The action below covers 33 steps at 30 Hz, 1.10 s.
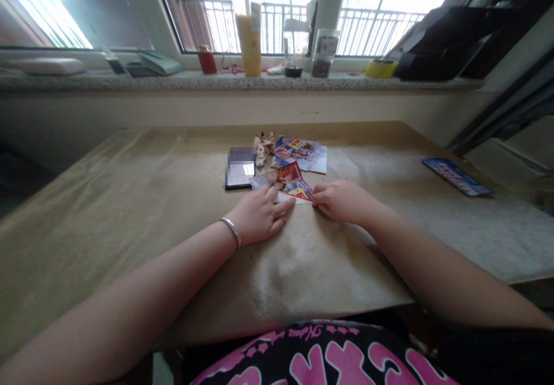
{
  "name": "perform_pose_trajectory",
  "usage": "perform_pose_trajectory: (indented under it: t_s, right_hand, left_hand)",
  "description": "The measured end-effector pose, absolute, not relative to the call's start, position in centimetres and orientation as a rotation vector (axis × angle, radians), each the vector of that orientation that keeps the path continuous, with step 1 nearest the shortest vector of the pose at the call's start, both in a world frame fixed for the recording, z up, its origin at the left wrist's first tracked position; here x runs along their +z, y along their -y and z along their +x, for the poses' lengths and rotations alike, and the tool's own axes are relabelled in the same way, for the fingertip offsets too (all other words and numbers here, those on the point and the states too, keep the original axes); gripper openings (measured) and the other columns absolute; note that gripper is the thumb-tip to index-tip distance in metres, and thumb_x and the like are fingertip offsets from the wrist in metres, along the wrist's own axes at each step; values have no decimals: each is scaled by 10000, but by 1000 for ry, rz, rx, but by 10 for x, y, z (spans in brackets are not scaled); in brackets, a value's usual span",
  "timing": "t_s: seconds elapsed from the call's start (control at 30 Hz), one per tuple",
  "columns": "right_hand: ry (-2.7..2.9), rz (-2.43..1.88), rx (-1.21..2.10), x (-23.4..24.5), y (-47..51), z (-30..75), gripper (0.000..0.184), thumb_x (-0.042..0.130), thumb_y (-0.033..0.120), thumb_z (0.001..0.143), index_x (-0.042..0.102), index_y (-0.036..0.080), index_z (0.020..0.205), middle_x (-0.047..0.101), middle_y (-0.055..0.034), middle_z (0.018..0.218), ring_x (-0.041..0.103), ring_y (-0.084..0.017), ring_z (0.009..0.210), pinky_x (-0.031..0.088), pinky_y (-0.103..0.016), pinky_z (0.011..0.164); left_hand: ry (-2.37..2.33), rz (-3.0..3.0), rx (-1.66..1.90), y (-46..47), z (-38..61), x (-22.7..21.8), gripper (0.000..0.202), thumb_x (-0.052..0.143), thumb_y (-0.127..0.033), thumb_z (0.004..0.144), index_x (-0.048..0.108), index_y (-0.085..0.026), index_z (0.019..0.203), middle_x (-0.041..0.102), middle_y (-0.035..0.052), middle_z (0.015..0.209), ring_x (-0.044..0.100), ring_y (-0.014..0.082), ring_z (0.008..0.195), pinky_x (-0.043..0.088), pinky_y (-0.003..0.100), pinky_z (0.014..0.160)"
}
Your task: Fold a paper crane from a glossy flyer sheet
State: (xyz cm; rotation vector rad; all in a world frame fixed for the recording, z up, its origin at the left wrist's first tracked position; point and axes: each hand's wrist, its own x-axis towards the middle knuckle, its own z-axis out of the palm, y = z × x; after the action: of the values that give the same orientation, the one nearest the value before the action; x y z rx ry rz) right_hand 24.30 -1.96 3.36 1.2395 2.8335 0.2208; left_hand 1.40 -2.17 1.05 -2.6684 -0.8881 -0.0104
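Note:
A colourful printed sheet of paper (291,178), partly folded, lies on the table between my hands. Its near edge shows a white strip. My left hand (259,215), with a silver bracelet at the wrist, rests on the sheet's left side, fingers spread and pressing along the near edge. At the right corner, the fingertips of my right hand (340,200) are pinched together on the paper. Just beyond my left hand lies a dark-framed phone or tablet (240,168). Several folded paper pieces (262,145) stand behind the sheet, beside a stack of printed sheets (309,155).
A blue printed packet or sheet (456,176) lies at the table's right. The brown-covered table (142,200) reaches a wall under a stone windowsill (173,82). On the sill stand a tall yellow-filled container (250,44), jars, a yellow tape roll (381,68) and a black bag (437,44).

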Motion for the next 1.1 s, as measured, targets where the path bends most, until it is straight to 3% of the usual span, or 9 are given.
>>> perform_pose_trajectory:
  t_s: [0.3, 0.47, 0.63, 0.83, 1.1]
  right_hand:
    - [-2715, 1271, 157, 47, 20, 251, 280, 433, 167, 809, 706, 179, 751, 692, -65, 836, 609, -150, 705, 319, -261, 575]
    - [-2710, 1334, 277, 38, 19, 251, 259, 436, 162, 812, 684, 165, 735, 673, -77, 787, 586, -154, 655, 293, -267, 536]
    - [-2995, 1301, 225, 18, 14, 243, 235, 443, 182, 846, 673, 161, 890, 655, -94, 902, 581, -184, 823, 389, -273, 686]
    - [-3228, 1140, 90, 4, 10, 238, 253, 452, 204, 874, 669, 167, 998, 646, -81, 951, 555, -183, 884, 415, -291, 800]
    - [-3203, 1239, 104, 1, 9, 236, 209, 460, 186, 859, 669, 176, 867, 635, -59, 864, 547, -168, 833, 389, -263, 727]
  left_hand:
    - [916, -2694, -36, 22, 14, 11, 461, 368, -419, 917, 468, -218, 1320, 562, 147, 1134, 496, 272, 979, 386, 397, 854]
    - [898, -2704, -58, 22, 14, 11, 460, 376, -411, 914, 474, -206, 1314, 567, 159, 1124, 498, 277, 968, 386, 397, 846]
    - [887, -2716, -126, 20, 11, 8, 455, 400, -410, 906, 477, -217, 1311, 558, 142, 1124, 494, 265, 979, 384, 402, 872]
    - [907, -2773, -211, 18, 8, 6, 461, 426, -410, 892, 474, -237, 1317, 542, 128, 1118, 476, 264, 1004, 379, 414, 900]
    - [927, -2802, -243, 15, 9, 5, 449, 437, -408, 887, 497, -238, 1298, 535, 124, 1124, 480, 257, 1002, 385, 411, 906]
